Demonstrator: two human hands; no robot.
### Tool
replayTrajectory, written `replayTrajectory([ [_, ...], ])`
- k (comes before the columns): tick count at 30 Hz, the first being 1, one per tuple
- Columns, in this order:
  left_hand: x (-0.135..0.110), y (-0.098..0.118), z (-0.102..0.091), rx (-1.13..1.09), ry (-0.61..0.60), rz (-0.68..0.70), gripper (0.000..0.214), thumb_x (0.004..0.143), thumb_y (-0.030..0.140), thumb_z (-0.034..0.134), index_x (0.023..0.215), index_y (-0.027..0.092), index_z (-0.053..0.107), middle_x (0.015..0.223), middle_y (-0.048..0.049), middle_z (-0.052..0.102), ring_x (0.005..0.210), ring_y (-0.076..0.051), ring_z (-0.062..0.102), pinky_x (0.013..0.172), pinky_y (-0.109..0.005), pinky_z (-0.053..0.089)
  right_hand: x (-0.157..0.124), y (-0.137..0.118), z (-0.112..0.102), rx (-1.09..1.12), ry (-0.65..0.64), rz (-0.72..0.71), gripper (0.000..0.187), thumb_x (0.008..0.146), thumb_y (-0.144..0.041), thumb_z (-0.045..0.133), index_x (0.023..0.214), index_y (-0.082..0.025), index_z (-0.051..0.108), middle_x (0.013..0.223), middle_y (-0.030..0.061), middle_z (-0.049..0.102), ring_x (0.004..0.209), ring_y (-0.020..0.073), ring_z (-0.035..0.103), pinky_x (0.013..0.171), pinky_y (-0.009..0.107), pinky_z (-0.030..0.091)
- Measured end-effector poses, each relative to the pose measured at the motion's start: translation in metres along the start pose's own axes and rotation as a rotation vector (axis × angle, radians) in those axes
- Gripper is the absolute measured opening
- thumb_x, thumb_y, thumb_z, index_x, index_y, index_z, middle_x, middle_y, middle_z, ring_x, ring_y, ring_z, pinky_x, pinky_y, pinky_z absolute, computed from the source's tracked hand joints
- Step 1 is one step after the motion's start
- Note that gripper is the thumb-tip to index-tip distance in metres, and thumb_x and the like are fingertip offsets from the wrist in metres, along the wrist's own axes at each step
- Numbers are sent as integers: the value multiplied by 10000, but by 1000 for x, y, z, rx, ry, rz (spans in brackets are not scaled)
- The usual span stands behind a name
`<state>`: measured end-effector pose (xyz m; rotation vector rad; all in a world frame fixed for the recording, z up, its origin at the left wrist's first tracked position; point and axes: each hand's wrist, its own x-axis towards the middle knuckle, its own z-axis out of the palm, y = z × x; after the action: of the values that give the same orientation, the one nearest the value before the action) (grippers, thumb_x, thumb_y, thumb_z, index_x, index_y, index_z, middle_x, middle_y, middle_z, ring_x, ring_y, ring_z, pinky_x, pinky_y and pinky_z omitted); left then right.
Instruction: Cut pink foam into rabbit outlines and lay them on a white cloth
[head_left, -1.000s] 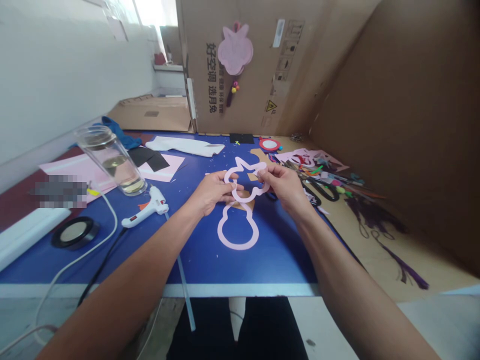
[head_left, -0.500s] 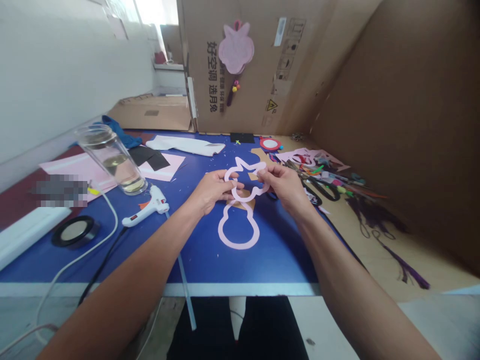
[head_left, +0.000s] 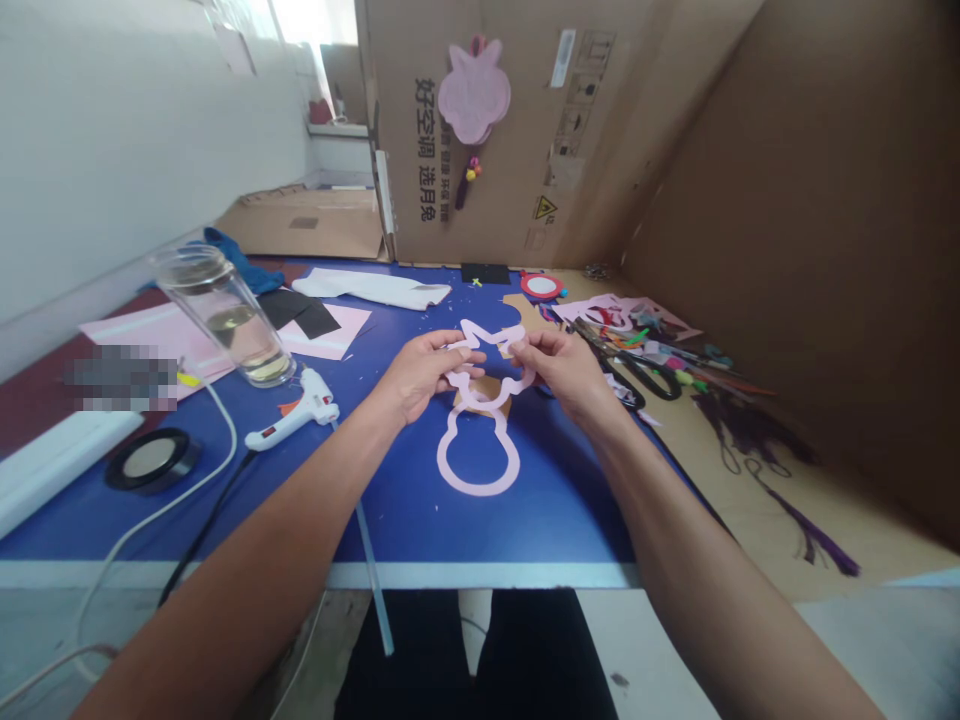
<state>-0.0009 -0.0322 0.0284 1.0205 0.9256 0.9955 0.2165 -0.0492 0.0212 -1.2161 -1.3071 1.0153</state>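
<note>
Between both hands I hold a pink cut-out outline (head_left: 489, 403), a thin frame with two pointed ears at its top edge. My left hand (head_left: 430, 372) pinches its left side, with fingers partly behind it. On the right side, my right hand (head_left: 556, 366) grips the same frame between thumb and fingers. Below it, a second pink cut-out frame (head_left: 478, 488), rounded at the bottom, lies flat on the blue table. A brown cardboard piece (head_left: 463, 402) shows partly beneath the frames. The held frame overlaps the top of the lower one; whether they touch I cannot tell.
To the left are a white glue gun (head_left: 304, 415), a tilted glass of liquid (head_left: 251, 340) and a roll of tape (head_left: 152, 462). Scissors (head_left: 645, 368), pink scraps (head_left: 622, 312) and purple tassels (head_left: 814, 535) lie at right. A cardboard wall (head_left: 510, 220) stands behind.
My left hand has shifted its hold on the held frame, its fingers now reaching further over the left side. The frame has turned slightly and moved a little to the left.
</note>
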Motion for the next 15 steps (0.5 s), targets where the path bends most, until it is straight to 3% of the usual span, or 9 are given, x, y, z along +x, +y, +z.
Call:
replayTrajectory([
  [6,1,0,-2,-40,-59,9,104,917,205,811,916,131,739,1067,-161,825,805,-194,803,659,-255,606,0,1,3,20,-70,-3,398,717,-563,884,774,-206,717,726,18,727,519,117,548,529,273,477],
  [15,-2,0,3,-41,-1,21,131,990,196,724,922,95,772,1006,-172,828,743,-174,793,656,-243,618,-1,2,4,17,-118,2,451,733,-606,889,815,-192,731,747,20,737,537,116,581,540,261,464],
])
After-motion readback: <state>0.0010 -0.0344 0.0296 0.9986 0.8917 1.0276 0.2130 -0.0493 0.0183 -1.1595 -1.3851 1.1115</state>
